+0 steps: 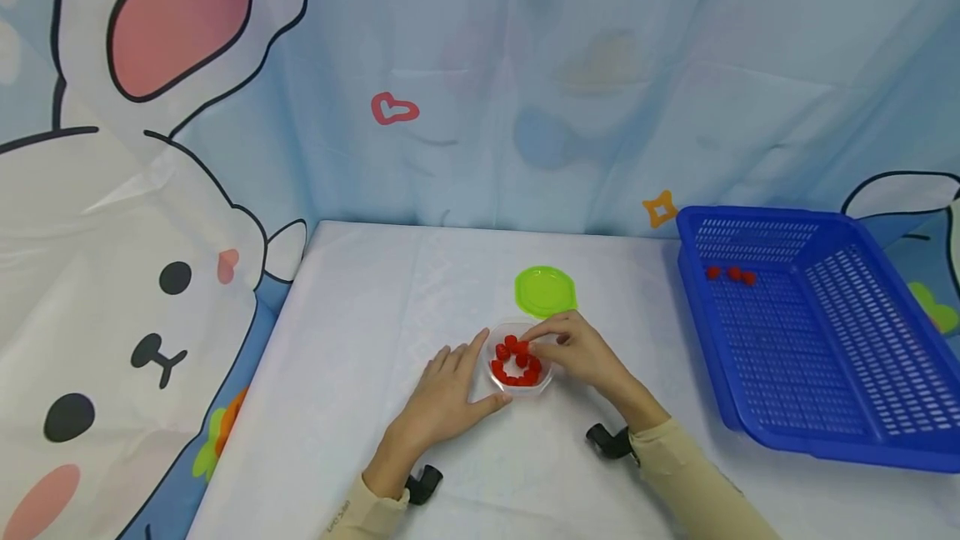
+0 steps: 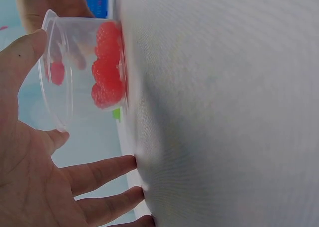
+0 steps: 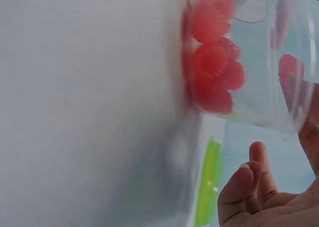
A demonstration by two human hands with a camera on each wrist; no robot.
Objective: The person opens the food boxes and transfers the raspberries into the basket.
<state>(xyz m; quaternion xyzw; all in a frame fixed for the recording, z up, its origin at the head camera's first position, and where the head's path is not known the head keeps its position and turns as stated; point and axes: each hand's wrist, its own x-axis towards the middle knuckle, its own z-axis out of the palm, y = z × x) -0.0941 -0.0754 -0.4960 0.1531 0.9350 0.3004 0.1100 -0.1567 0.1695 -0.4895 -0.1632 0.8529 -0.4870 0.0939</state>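
White bench (image 1: 375, 307), centre: cup (image 2: 82, 30) filling appears well advanced; right hand (image 1: 583, 348) pinches berry (image 2: 57, 73), left hand (image 1: 442, 398) spread at rim; three left in basket (image 1: 832, 357); lid (image 1: 545, 291) off.

An open, clear tub (image 2: 82, 100) stands upright, red raspberries (image 2: 107, 85) clustered on its bottom, a pinched berry (image 3: 290, 66) near its rim.

The head view is bright and even, with soft light on the white desk (image 1: 360, 315). A faint shadow lies along the blue basket (image 1: 705, 348), near the desk's right edge, and a pale glare shows on the curtain (image 1: 150, 177). Both wrist views are greyer and softer; there the clear cup (image 2: 82, 97) has thin bright reflections, and in the right one the green lid (image 3: 208, 182) is blurred.
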